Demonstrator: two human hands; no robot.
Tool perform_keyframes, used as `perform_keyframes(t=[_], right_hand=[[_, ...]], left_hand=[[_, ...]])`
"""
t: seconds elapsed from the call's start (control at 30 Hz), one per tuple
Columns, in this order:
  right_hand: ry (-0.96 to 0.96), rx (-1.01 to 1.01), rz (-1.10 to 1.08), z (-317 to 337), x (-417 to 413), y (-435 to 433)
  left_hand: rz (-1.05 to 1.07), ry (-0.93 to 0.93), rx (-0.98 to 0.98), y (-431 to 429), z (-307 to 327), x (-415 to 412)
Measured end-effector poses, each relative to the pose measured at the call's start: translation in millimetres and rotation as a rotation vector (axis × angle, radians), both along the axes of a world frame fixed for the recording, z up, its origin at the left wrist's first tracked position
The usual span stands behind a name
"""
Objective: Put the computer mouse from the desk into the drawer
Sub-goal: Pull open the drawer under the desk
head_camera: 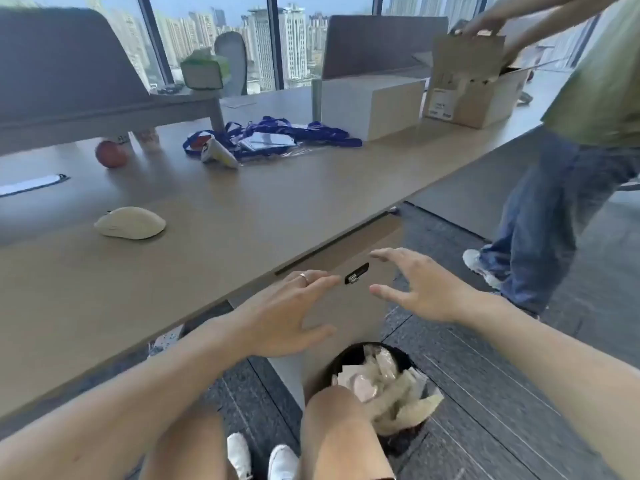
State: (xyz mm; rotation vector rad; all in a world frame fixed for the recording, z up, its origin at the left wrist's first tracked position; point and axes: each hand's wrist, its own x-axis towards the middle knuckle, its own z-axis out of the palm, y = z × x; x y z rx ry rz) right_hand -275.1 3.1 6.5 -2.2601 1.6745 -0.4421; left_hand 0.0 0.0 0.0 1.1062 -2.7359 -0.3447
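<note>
A long wooden desk (pixel 242 216) runs across the room toward the windows. A cream computer mouse (pixel 130 223) lies alone on its near left part. Farther back sit a red apple (pixel 111 154), a tangle of blue lanyards (pixel 273 135) with badges, and a white handheld controller (pixel 219 154) touching them. A flat white strip (pixel 33 184) lies at the left edge. At the far right stand a pale box (pixel 375 107) and, beside it, an open cardboard box (pixel 474 84). A raised grey shelf (pixel 104 112) stands on the desk's back left, a green tissue box (pixel 204 69) on it.
</note>
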Motion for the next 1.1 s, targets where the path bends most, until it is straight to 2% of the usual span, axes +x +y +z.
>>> perform_keyframes(t=[0.1,0.2,0.4,0.57,0.67,0.8,0.9,1.1], right_hand=[[-0.048,0.094,-0.104,-27,4,-15],[-0.210,0.209,-0.269,-55,12,-35],[-0.850,0.594,-0.651,-93,42,-78],[-1.178,0.639,-0.743,-108,57,-97],[-1.225,0.599,-0.741,-109,58,-103],[-1.119,0.551,-0.694,-110,56,-102],[-1.132,0.524,-0.703,-111,57,-98],[-1.179,0.482,-0.715,-117,31,-52]], left_hand=[[0.107,-0.044,0.021,-21,-23,-5],[0.198,-0.027,0.013,-37,-41,-11],[0.336,-0.028,-0.133,-41,-58,-27],[0.363,-0.081,-0.248,-47,-57,-30],[0.359,-0.063,-0.246,-52,-55,-30],[0.344,-0.071,-0.260,-57,-59,-27],[0.352,-0.063,-0.240,-57,-59,-27],[0.373,-0.044,-0.257,-54,-59,-28]])
